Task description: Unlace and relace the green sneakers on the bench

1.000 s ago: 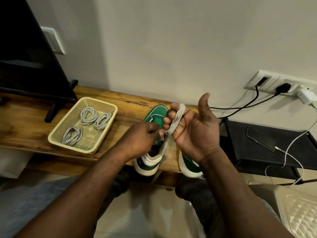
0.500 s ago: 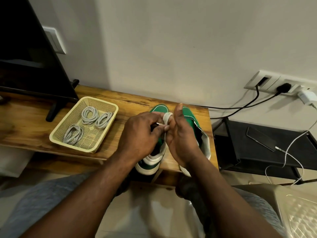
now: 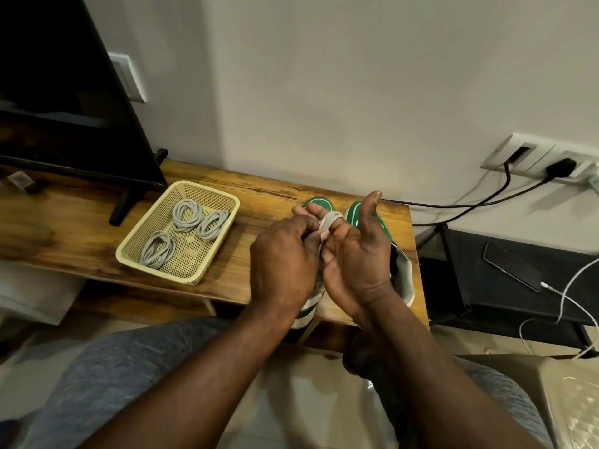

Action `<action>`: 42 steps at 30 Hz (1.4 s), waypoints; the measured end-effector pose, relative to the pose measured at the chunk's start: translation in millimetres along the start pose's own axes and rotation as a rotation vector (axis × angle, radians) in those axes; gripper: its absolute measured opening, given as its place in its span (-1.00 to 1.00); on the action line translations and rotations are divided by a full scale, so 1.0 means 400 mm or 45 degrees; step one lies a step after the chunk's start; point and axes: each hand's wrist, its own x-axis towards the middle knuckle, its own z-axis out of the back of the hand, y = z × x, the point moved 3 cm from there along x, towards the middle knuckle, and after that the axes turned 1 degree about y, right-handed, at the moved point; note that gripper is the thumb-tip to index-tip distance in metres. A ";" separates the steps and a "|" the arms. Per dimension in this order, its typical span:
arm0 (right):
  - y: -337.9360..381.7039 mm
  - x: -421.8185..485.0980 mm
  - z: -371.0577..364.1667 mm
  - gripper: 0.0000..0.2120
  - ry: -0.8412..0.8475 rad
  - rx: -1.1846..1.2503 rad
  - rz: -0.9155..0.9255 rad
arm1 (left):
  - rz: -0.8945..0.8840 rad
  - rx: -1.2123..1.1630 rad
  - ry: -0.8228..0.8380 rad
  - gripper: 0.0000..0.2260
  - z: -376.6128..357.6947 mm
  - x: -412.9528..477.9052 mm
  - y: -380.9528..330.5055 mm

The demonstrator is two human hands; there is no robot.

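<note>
Wooden bench (image 3: 81,234) runs beneath our grip and far off to its left, its surface the biggest thing we see. On it, well to the left of the grip and further back, stands a dark television (image 3: 64,92), cut off by the top and left edges of the picture. Between the television's foot and our hands sits a cream mesh basket (image 3: 146,220) holding three coiled laces (image 3: 177,215).

Directly under and behind the grip lie the green sneakers (image 3: 353,215), side by side with toes toward the wall. Our hands and wrists cover most of them, so we make out only the two green toes past the fingertips, a pale heel collar to the right of the grip and a striped sole edge below it. Their eyelets are hidden.

Our right hand (image 3: 356,254) is turned palm up, thumb straight, fingers nearly straight with a grey lace (image 3: 330,219) wound round them. Our left hand (image 3: 285,257), just beside and touching it, has its fingers curled and pinches that lace. We cannot tell whether the lace is threaded into either shoe.
</note>
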 end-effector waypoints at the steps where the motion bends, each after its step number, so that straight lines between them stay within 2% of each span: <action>1: -0.007 0.008 -0.001 -0.03 -0.032 -0.025 -0.002 | -0.009 0.045 0.005 -0.88 -0.006 -0.005 -0.002; 6: -0.028 0.034 -0.018 0.02 -0.201 -0.078 0.004 | -0.014 0.142 0.152 -0.83 -0.006 0.009 0.011; 10: -0.051 0.050 -0.039 0.07 -0.192 -0.013 -0.006 | 0.066 0.146 0.124 -0.95 0.015 0.039 0.029; 14: -0.063 0.054 -0.051 -0.02 -0.140 -0.065 -0.020 | 0.140 0.097 0.110 -0.90 0.026 0.051 0.034; 16: -0.056 0.054 -0.049 -0.07 -0.143 -0.136 -0.041 | 0.212 -0.024 0.155 -0.90 0.022 0.053 0.038; 19: -0.043 0.056 -0.038 -0.12 -0.201 -0.206 -0.029 | 0.563 -0.510 0.279 -0.88 0.010 0.063 0.070; 21: -0.042 0.056 -0.036 -0.11 -0.231 -0.223 -0.029 | 0.700 -0.676 0.380 -0.88 0.005 0.065 0.085; 26: -0.044 0.049 -0.037 -0.10 -0.240 -0.229 -0.060 | 0.575 -0.477 0.416 -0.89 0.008 0.064 0.087; 33: -0.051 0.050 -0.028 0.01 -0.231 -0.457 -0.112 | 0.660 -0.425 0.584 -0.79 0.000 0.062 0.075; 36: -0.050 0.050 -0.024 -0.09 -0.261 -0.532 -0.088 | 0.712 -0.514 0.669 -0.82 0.002 0.067 0.080; 38: -0.047 0.053 -0.023 -0.25 -0.257 -0.586 -0.054 | 0.718 -0.574 0.649 -0.81 0.000 0.064 0.074; 41: -0.047 0.048 -0.042 -0.64 -0.306 -0.820 0.050 | 0.590 -0.429 0.436 -0.80 0.007 0.060 0.057; 42: -0.048 0.044 -0.054 -0.69 -0.337 -0.960 0.098 | 0.542 -0.331 0.348 -0.79 0.012 0.060 0.055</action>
